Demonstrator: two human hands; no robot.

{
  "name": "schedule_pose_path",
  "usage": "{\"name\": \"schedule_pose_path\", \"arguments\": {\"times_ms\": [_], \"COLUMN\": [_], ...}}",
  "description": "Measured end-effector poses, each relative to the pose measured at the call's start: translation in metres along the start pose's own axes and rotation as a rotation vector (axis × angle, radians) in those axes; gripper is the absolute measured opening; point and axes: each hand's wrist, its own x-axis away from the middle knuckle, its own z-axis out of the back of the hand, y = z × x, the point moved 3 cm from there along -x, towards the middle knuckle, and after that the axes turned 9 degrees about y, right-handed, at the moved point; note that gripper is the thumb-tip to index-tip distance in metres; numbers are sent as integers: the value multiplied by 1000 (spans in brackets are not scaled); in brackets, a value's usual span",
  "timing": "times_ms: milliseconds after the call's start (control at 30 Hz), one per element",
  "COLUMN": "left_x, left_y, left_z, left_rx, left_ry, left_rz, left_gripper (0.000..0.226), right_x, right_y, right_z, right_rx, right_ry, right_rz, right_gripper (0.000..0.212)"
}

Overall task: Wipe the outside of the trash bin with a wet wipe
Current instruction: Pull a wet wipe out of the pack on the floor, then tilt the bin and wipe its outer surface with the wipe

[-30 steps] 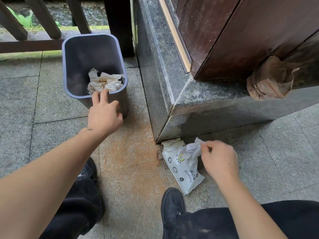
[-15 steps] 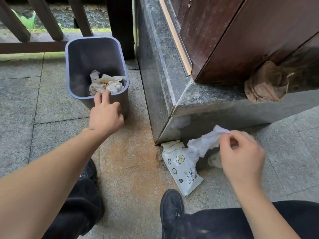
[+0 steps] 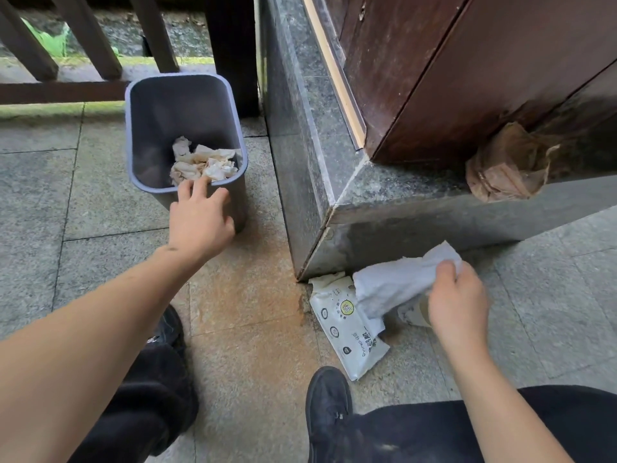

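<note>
While pinched by right hand [image 3: 459, 295], wet wipe [image 3: 397, 282] (long axis slanting down-left).

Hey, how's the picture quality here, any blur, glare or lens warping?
Head view: soft, even daylight, no glare; faint shadow under the bin. Wide-angle warping bends the railing and stretches the forearms. Wipe in the right hand slightly soft; the left hand sharp.

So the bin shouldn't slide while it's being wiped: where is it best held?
Hold the trash bin by its near rim, coming from above on the person's side. It stands upright with an open top and a thin rolled rim, so fingers can hook over it. The left hand already rests there, leaving the outer walls free.
</note>
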Motion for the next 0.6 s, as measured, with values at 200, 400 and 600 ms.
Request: {"name": "schedule_pose_path", "arguments": {"times_ms": [200,400,600], "left_x": [-6,15,74], "left_y": [-10,-6,6], "left_z": [8,19,42], "left_rx": [40,-91,0], "left_ry": [167,125,54], "left_rz": [28,-185,-152], "left_gripper": [23,31,27], "right_x": [2,23,50], "right_y": [3,-14,-41], "right_z": [-12,-13,-6], "right_rx": [-395,-551,-615], "right_ry": [-295,-538,-743], "right_rz": [-519,-483,-377], "right_gripper": [38,29,22]}}
